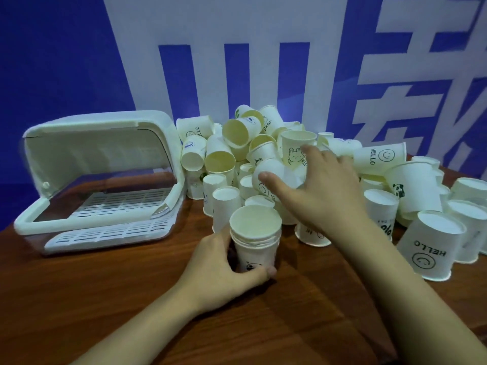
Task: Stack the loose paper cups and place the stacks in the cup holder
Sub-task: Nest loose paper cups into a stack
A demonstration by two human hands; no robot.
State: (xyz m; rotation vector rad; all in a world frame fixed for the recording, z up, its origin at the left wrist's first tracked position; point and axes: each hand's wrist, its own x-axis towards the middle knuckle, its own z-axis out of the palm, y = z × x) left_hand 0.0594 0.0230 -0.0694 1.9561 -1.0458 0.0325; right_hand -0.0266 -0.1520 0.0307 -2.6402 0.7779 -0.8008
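1. Holder point(100, 180), far left on the table point(131, 299): white plastic box, lid flipped up, slotted tray inside. No cups visible in it, so nothing placed yet as far as shown.
2. Left hand point(224, 270), low centre: fingers and thumb curled round the stack point(254, 241), gripping its lower half. The stack stands upright on the table, mouth up, with several rims nested at the top. It looks like only a few cups so far.
3. Pile point(237, 143), behind the stack and right of the holder: many loose cups, some on their sides, some mouth down, some mouth up. They are heaped against each other up to the blue-and-white wall point(66, 61).
4. Right hand point(321, 185), centre right, is out over the pile with spread fingers. The thumb touches a tilted cup point(266, 175), and the fingertips are near an upright bunny cup point(295, 148). It is reaching, not closed on anything yet; nothing is lifted. I can't tell which of the two it is going for.
5. Right side: more loose cups standing mouth down, including a big HELLO cup point(432, 246) nearest the camera. All are apart from the stack.
6. Progress judgement: early. One short stack is under way, most cups are unstacked and the holder is unfilled. What's left is to nest nearly the whole pile, then move the stacks left into the holder.
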